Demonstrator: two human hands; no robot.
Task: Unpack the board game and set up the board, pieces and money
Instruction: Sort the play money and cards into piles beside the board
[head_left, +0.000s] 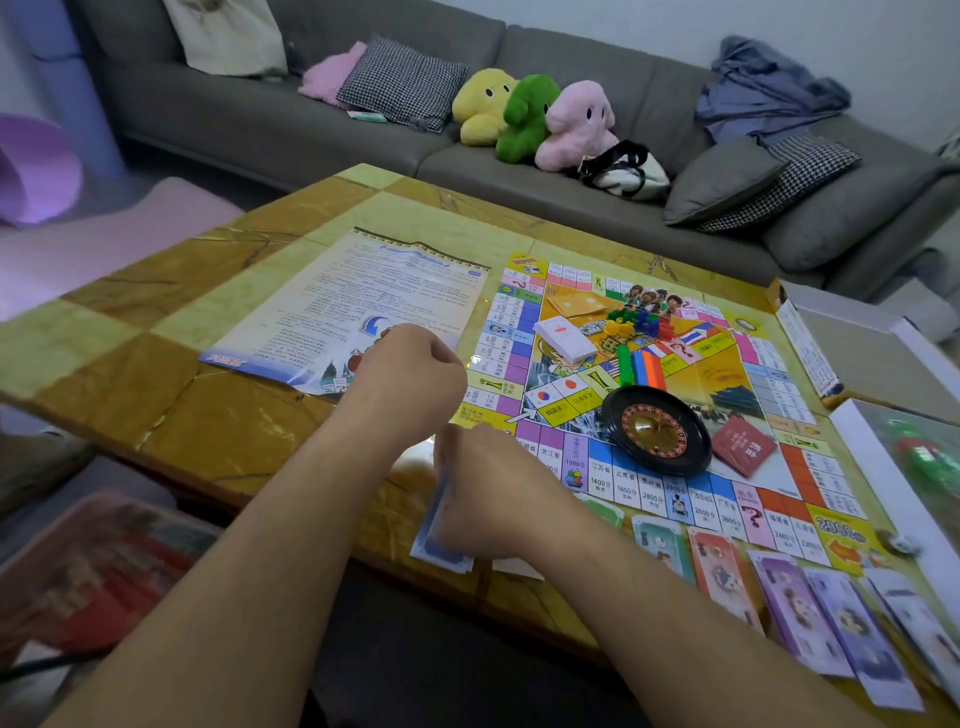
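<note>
— Head view: where's the board (675, 395)?
— Flat on the table (156, 322), roulette wheel (655, 428) and coloured pieces (636, 325) on top; banknotes (779, 587) laid along the near edge.
— Hands?
— Right hand (488, 493) gripping a blue stack of notes (439, 540); left hand (410, 374) curled above the rule sheet (353, 301), contents unclear.
</note>
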